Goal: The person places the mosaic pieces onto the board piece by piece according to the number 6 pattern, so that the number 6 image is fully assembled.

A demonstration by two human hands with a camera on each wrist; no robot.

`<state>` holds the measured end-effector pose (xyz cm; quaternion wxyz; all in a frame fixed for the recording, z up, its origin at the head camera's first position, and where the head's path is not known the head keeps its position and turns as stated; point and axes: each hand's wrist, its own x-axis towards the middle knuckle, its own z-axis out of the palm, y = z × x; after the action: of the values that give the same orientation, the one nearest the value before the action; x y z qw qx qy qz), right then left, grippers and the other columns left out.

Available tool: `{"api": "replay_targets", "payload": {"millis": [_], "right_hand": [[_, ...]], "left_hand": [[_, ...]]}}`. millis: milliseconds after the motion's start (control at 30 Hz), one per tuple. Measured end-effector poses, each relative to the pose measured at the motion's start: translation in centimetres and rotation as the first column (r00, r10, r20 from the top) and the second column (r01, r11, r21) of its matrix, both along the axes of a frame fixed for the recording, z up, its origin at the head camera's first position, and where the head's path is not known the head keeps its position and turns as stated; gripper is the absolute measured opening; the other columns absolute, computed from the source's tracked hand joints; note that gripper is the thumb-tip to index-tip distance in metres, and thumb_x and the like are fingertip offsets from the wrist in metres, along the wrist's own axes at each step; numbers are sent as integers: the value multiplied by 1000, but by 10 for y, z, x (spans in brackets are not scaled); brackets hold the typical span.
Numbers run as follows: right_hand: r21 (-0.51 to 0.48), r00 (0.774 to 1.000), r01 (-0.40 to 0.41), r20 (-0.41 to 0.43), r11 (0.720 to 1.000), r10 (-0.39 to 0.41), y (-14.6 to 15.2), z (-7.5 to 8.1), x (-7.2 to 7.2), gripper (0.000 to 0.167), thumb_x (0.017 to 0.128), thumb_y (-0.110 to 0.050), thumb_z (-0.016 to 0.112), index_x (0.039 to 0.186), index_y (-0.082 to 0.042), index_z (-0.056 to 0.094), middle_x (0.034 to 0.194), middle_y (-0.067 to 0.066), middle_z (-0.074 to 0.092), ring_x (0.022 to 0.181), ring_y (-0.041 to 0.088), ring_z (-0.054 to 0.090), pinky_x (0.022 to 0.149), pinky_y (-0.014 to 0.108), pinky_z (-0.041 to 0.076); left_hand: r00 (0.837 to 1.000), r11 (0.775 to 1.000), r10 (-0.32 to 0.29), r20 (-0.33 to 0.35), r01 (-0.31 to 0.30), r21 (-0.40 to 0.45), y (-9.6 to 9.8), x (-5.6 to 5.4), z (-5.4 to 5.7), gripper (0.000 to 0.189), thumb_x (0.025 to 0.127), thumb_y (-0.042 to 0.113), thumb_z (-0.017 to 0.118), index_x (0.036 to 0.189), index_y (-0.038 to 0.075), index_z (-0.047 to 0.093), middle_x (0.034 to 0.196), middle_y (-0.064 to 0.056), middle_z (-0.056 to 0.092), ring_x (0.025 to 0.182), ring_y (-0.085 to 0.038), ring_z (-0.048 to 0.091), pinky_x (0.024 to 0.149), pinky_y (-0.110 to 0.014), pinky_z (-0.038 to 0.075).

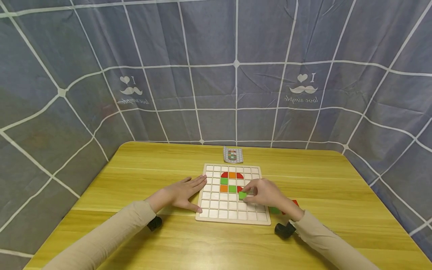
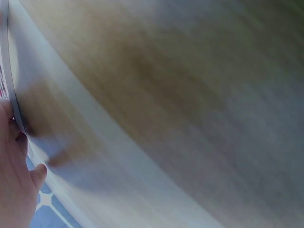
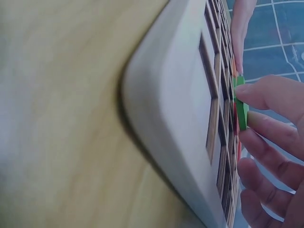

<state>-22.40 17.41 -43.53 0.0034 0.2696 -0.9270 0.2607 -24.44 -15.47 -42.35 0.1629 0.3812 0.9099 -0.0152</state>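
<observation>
A pale wooden grid board lies on the table. Set in its upper middle cells are red, orange and green tiles, among them a green tile and an orange tile. Over the board, my right hand pinches a green square tile between thumb and fingers, just below a red rounded tile. In the right wrist view that green tile is seen edge-on. Spread flat, my left hand rests at the board's left edge, fingertips on the rim.
Behind the board lies a small printed pattern card. Under the right forearm are a loose green tile and a red one. Dark objects sit by the wrists, one at the right and one at the left. A grey gridded curtain hangs behind the table.
</observation>
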Motion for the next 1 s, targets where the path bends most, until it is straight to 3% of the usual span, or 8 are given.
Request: {"api": "replay_targets", "payload": {"millis": [1000], "right_hand": [[37,999,-15,37,999,13,-3,0,0,18,77,-31,80,93,-24,77,91,-11,69,62,-1,47,54,17,38]], "left_hand": [[1000,1000,14,0,-14,-15,0,0,0,104,83,73,50,156,14,6,164,-4,-1,151,-18,6,122,-46,13]]}}
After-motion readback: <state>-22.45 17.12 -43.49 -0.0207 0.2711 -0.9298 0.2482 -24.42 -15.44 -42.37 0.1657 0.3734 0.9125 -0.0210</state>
